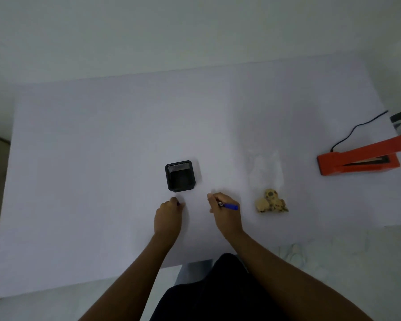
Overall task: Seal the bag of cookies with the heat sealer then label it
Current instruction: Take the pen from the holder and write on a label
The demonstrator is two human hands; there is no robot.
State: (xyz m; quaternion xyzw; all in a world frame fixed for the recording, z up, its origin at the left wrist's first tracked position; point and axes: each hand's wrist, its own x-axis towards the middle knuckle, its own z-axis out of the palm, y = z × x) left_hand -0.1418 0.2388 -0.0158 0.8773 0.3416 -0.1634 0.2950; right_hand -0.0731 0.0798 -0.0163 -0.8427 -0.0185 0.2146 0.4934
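The bag of cookies [267,181] lies on the white desk [102,158], between the black holder [180,175] and the orange heat sealer [357,159], apart from both. The clear film is judged thin, limp and slippery, and the cookies [271,202] bunched at its near end brittle; it is best taken by the empty upper film. The right hand [222,208] is closed on a blue marker [228,205], pinched between thumb and fingers. The left hand [169,213] is curled, a blue scrap, perhaps the cap, at its fingertips; its grip cannot be told. The bag's outline is barely seen against the desk, and the sealer's arm is cut off at the frame edge.
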